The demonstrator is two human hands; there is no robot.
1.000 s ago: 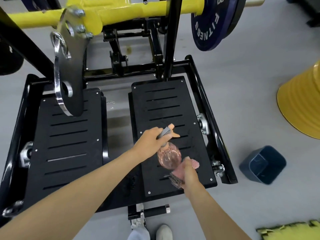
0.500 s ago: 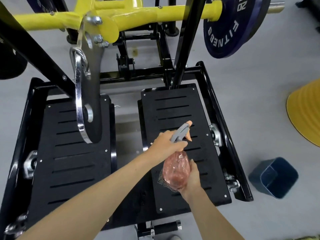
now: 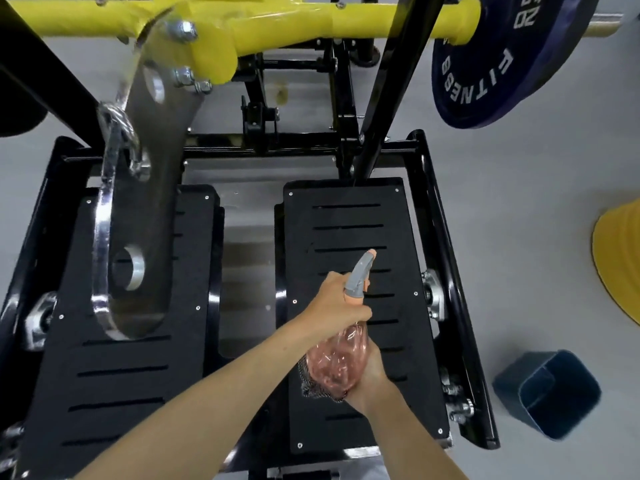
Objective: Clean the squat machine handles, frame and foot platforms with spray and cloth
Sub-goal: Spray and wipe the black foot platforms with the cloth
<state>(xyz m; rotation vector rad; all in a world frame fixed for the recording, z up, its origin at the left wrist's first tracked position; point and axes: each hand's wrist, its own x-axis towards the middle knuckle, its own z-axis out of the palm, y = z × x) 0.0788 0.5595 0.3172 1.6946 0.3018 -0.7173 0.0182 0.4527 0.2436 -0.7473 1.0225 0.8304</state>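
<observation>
- left foot platform (image 3: 131,375): black, slotted, flat, on the left side of the machine base; nothing lies on it.
- steel plate (image 3: 152,209): grey, with a round hole and a shiny edge. It hangs from the yellow frame (image 3: 294,19) over the left platform's far half, bolted at the top.
- left hand (image 3: 334,308): arm comes in from the lower left. Fingers are clamped round the neck of the spray bottle (image 3: 341,363), just under the grey trigger head. Can't tell if a finger is on the trigger.
- cloth (image 3: 309,384): dark mesh edge sticks out under the bottle's left side; the rest is hidden behind the bottle. It sits over the near half of the right platform.
- spray bottle: clear pink body and grey nozzle (image 3: 362,271) with an orange tip pointing to the platform's far edge. It is tilted and held over the middle of the right platform, nearer the near edge. Can't tell if it touches the platform.
- right hand (image 3: 372,374): arm comes in from the bottom edge. Fingers are curled on the bunched cloth, hand against the bottle's lower body.
- right foot platform (image 3: 349,223): black, slotted, under both hands.
- black frame rail (image 3: 453,289): runs along the right platform's right edge, with silver fittings on it.
- weight plate (image 3: 502,71): dark blue with white lettering, on the yellow bar at top right.
- blue bin (image 3: 550,393): open top, on the grey floor (image 3: 536,237), right of the machine's near right corner.
- yellow ribbed object (image 3: 620,261): at the right edge, cut off.
</observation>
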